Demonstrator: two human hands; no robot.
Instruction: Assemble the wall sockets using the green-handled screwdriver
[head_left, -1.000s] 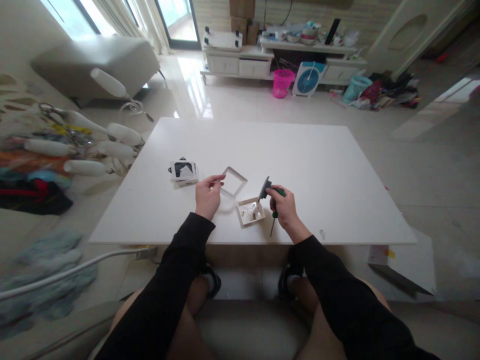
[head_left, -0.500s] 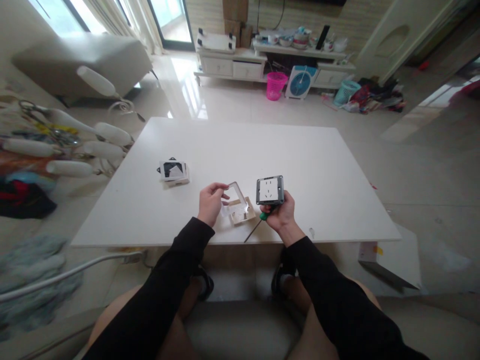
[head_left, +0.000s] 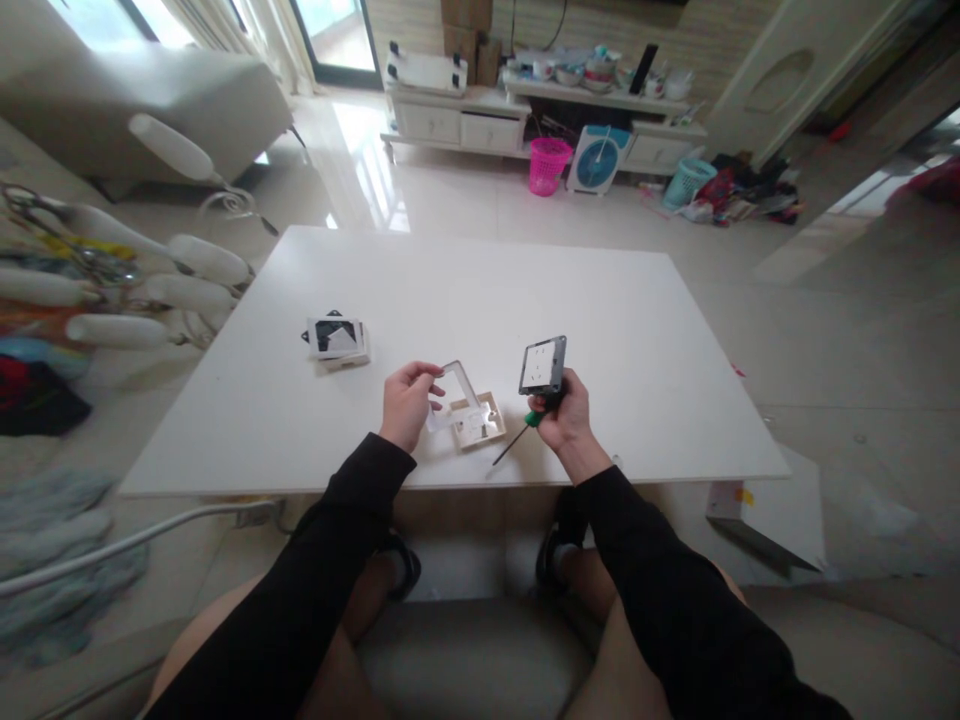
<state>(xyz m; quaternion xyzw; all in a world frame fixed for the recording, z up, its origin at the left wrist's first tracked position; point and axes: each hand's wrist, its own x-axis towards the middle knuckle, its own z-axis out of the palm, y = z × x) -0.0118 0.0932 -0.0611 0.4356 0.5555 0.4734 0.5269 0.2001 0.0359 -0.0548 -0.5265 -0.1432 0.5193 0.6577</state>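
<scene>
My left hand [head_left: 406,402] pinches a white square frame [head_left: 453,393] and holds it tilted above the near edge of the white table [head_left: 465,290]. Right beside the frame a white mounting box [head_left: 478,420] lies on the table, open side up. My right hand [head_left: 563,413] grips a grey wall socket module [head_left: 542,364] held upright, together with a green-handled screwdriver [head_left: 520,431] whose shaft points down and left toward the table edge.
A second socket part with a dark face [head_left: 335,337] lies on the table's left. White-handled tools [head_left: 135,280] stick out from a cluttered surface at the left. A pink bin [head_left: 548,165], a blue fan [head_left: 598,159] and low cabinets stand across the room.
My left hand has lifted the white frame off the table and brought it near the box. My right hand has raised the socket module upright and turned it; the screwdriver has swung leftward.
</scene>
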